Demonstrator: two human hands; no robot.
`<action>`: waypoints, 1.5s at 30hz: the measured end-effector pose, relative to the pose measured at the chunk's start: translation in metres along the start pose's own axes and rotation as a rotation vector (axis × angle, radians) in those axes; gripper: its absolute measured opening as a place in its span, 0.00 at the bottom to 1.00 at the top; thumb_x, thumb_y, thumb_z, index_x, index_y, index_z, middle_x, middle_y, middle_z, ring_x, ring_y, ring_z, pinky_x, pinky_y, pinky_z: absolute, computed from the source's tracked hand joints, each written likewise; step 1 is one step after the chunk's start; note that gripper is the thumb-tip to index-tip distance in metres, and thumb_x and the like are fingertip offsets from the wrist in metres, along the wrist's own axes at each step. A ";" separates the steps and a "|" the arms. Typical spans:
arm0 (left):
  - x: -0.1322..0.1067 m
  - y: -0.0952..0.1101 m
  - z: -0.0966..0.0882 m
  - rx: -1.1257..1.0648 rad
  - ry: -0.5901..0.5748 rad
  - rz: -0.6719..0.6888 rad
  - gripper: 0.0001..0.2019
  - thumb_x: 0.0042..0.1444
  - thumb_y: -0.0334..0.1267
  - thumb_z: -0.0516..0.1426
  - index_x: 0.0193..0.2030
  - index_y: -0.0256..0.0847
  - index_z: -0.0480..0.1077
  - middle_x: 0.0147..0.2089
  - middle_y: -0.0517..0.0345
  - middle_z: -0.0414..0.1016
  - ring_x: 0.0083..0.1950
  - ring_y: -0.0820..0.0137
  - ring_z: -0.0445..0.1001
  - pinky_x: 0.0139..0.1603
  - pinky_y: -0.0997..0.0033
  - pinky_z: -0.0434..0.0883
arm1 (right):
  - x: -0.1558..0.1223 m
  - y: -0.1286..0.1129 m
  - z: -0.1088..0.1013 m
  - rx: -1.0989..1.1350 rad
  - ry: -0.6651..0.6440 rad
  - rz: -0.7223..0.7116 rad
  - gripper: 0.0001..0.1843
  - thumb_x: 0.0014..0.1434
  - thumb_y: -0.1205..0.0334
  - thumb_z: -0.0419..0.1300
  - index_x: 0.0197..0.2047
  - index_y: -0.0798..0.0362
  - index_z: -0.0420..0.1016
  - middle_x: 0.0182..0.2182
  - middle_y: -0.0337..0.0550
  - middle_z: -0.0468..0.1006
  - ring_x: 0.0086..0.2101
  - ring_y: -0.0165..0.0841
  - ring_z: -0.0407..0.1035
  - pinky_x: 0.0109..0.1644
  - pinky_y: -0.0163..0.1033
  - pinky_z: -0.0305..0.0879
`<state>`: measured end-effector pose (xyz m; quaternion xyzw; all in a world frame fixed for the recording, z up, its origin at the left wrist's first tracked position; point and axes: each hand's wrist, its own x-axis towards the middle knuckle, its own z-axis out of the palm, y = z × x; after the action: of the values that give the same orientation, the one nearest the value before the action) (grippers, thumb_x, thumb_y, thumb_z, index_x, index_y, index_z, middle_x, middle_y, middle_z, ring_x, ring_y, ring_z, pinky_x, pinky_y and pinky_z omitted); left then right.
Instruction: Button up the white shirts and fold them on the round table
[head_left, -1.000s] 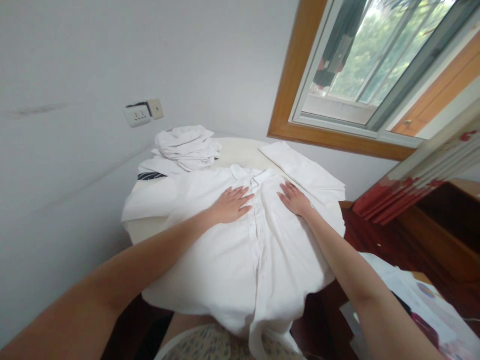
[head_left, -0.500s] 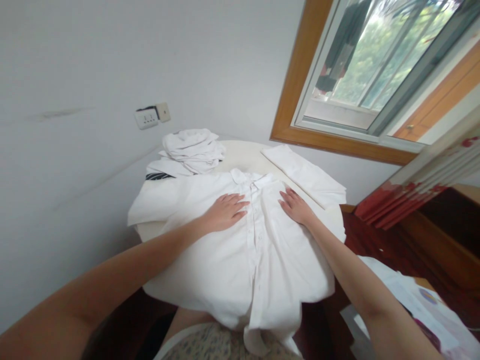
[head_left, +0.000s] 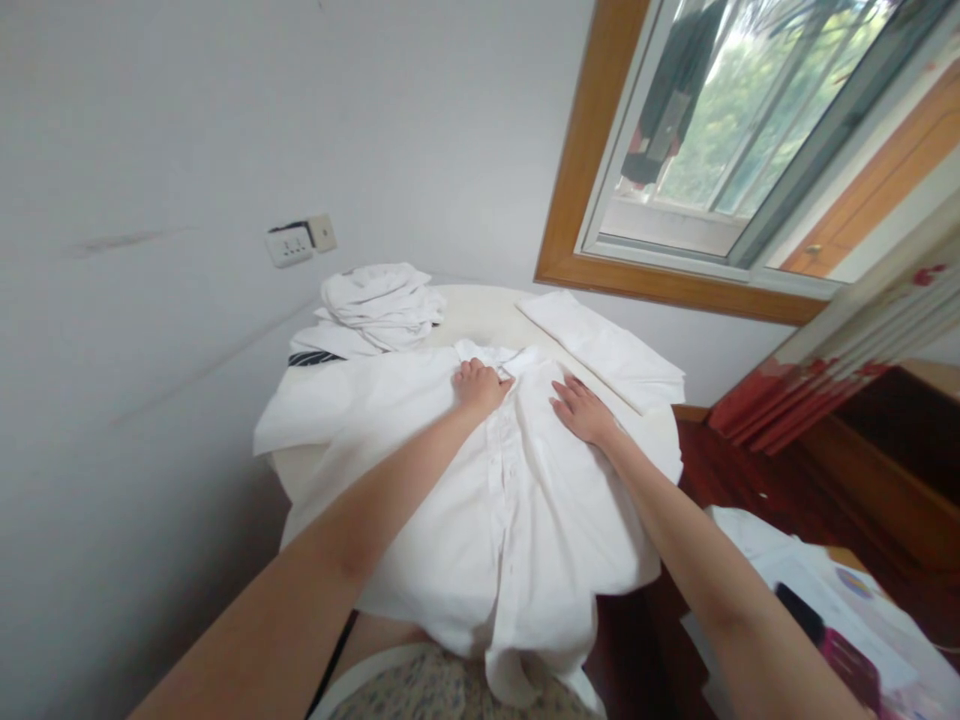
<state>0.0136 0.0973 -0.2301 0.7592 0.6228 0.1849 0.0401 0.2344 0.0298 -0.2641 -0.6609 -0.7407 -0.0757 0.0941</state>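
A white button-up shirt (head_left: 420, 540) lies front side up over a round table, its collar at the far side and its hem hanging over the near edge. My left hand (head_left: 480, 387) is at the top of the button placket just below the collar, fingers curled and closed on the cloth there; the fingertips are partly hidden. Flat on the shirt's right chest rests my right hand (head_left: 583, 410), its fingers spread and holding nothing. Creases run down the cloth beside the placket.
A crumpled heap of white clothes (head_left: 379, 305) sits at the table's back left, with a striped dark piece under it. A folded white garment (head_left: 607, 345) lies at the back right. Wall and window frame (head_left: 675, 290) stand behind. Papers and a dark phone-like object (head_left: 799, 612) lie lower right.
My left hand has moved up and right from the shirt's left chest to the placket near the collar, and its fingers have curled. My right hand stays flat in place.
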 end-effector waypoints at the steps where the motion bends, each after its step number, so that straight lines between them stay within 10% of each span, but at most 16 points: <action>1: -0.001 -0.001 0.000 -0.003 0.002 0.011 0.22 0.56 0.58 0.54 0.38 0.39 0.76 0.52 0.43 0.69 0.58 0.50 0.63 0.55 0.52 0.64 | 0.000 0.000 0.000 0.003 -0.003 0.000 0.29 0.68 0.51 0.43 0.67 0.54 0.58 0.65 0.50 0.59 0.65 0.38 0.50 0.68 0.45 0.48; 21: -0.012 -0.007 -0.007 0.048 -0.096 0.145 0.20 0.64 0.47 0.49 0.59 0.42 0.54 0.42 0.48 0.76 0.45 0.59 0.77 0.43 0.64 0.70 | -0.005 0.019 -0.014 -0.010 0.036 -0.049 0.27 0.68 0.52 0.44 0.64 0.55 0.64 0.64 0.50 0.62 0.63 0.37 0.56 0.66 0.43 0.51; 36: -0.002 -0.026 0.005 -0.202 -0.053 0.372 0.16 0.59 0.34 0.52 0.51 0.48 0.73 0.40 0.56 0.74 0.45 0.67 0.72 0.50 0.69 0.67 | 0.023 0.079 0.004 0.291 0.110 0.017 0.25 0.57 0.72 0.45 0.52 0.57 0.76 0.56 0.48 0.73 0.56 0.35 0.66 0.64 0.43 0.58; 45: -0.017 -0.033 -0.002 -0.265 -0.129 0.490 0.17 0.58 0.43 0.54 0.54 0.49 0.71 0.35 0.61 0.77 0.37 0.69 0.74 0.42 0.72 0.67 | 0.022 0.078 -0.004 0.164 0.023 -0.163 0.27 0.67 0.56 0.44 0.61 0.60 0.68 0.61 0.51 0.67 0.62 0.35 0.58 0.68 0.43 0.51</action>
<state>-0.0204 0.0877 -0.2417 0.8854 0.3872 0.2201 0.1326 0.3099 0.0593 -0.2554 -0.5878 -0.7945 -0.0296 0.1497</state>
